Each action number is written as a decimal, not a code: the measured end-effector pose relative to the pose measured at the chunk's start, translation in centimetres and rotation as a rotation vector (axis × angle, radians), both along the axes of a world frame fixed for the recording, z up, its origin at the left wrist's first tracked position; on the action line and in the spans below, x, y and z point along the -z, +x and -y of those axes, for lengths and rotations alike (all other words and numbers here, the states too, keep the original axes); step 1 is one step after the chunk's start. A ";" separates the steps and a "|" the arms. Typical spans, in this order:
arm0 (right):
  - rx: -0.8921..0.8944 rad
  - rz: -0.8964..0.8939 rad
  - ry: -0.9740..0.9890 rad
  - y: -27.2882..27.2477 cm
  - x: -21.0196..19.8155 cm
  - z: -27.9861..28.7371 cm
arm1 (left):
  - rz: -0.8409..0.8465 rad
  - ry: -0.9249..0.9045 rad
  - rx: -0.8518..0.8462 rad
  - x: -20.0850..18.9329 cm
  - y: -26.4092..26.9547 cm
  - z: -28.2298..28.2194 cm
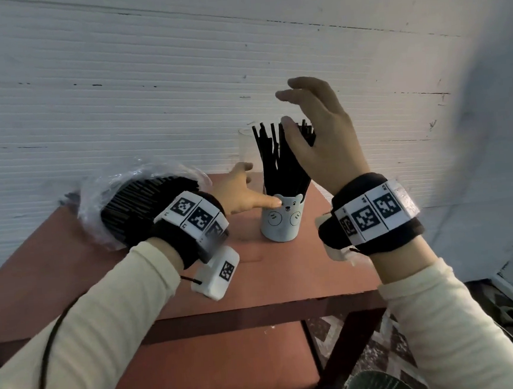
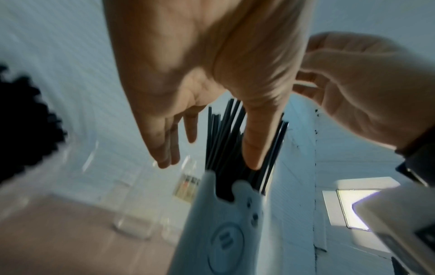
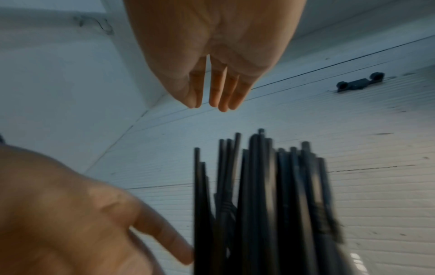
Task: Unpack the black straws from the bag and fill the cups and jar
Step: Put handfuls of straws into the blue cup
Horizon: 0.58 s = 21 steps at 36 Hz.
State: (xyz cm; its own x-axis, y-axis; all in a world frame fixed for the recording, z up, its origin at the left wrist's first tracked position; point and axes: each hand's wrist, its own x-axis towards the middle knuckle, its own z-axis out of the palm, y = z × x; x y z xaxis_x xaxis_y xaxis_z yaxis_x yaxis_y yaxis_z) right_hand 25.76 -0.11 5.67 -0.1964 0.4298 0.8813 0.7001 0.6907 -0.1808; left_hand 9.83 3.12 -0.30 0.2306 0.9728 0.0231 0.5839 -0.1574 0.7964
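I see my left hand [image 1: 242, 192] spread wide, thumb touching the rim of the bear cup [image 1: 281, 220] on the red table [image 1: 71, 270]; my right hand [image 1: 321, 140] hovers beside the black straws [image 1: 277, 162] standing in that cup, fingers loose, holding nothing; the bag [image 1: 121, 205] of straws lies on the table's left side; 1 clear glass [image 1: 247, 149] stands behind the cup.

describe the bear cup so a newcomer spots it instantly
On the reddish table, look near its far right part, between the two hands. The bear cup stands there upright, pale blue with a bear face, packed with black straws. The clear glass behind it is see-through and plain.
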 end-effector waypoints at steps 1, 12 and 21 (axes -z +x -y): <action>-0.011 -0.017 0.033 -0.5 -0.1 0.3 | -0.012 0.038 -0.016 -0.5 -0.8 0.3; -0.242 0.183 -0.470 -8.5 2.9 0.2 | 0.026 0.461 -0.309 -4.7 -12.3 3.7; -0.431 0.527 -0.930 -13.6 6.5 -0.8 | -0.232 0.329 -0.302 -1.4 -20.3 3.3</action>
State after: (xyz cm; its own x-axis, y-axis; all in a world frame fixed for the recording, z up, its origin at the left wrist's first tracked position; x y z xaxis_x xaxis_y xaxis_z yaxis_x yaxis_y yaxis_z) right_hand 12.18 0.67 -0.81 -0.7347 0.6780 0.0233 0.5783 0.6438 -0.5010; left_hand -10.50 -0.20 1.06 -0.0249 0.9467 0.3212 0.7980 -0.1747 0.5767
